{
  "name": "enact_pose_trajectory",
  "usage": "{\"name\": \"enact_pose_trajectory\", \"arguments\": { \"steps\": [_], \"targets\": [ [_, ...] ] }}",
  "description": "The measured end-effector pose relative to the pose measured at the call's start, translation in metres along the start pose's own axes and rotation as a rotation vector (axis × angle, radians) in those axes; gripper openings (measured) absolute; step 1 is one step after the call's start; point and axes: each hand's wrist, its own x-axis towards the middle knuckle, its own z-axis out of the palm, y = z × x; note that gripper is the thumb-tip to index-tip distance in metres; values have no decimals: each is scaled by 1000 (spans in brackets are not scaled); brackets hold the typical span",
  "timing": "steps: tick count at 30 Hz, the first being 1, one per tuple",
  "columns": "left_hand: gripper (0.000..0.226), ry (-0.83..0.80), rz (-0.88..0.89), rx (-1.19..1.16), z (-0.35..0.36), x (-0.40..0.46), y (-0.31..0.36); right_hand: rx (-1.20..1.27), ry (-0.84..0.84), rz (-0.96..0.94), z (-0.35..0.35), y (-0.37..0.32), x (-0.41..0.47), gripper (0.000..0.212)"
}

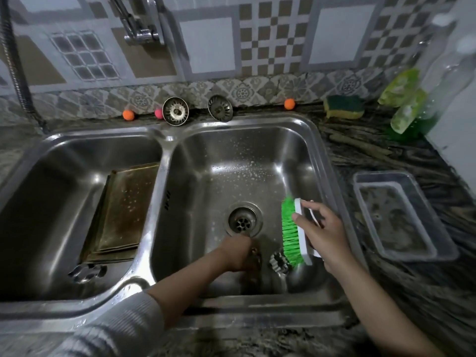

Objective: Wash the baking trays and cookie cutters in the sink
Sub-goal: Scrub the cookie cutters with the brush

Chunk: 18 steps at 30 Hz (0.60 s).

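Steel walls of the double sink gleamed around both my arms. My right hand gripped the scrubbing brush, fingers curled over its white back and thumb against its edge, the green bristles facing left toward the drain of the right basin. My left hand was down on the floor of that same basin, just in front of the drain, fingers curled onto a dark cookie cutter; how firmly I held it I could not tell, since my own knuckles hid the fingertips. Another metal cutter with a fluted edge lay just beside it, under the lower end of the brush. In the left basin the baking trays were stacked and leaning against the dividing wall, brown and spotted, and a paw-shaped cutter lay on the basin floor in front of them. Two strainer plugs stood propped on the back ledge, a sponge lay on the counter to the right, and a clear plastic tub sat beside the right basin
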Motion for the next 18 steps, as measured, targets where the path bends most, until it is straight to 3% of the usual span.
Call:
{"name": "enact_pose_trajectory", "arguments": {
  "steps": [6,18],
  "targets": [
    [12,41,-30,-124,1,-3,-9,-13,5,4,-2,-1,1,26],
    [27,77,-105,-75,5,-3,-13,11,23,7,0,-4,-2,24]
  ]
}}
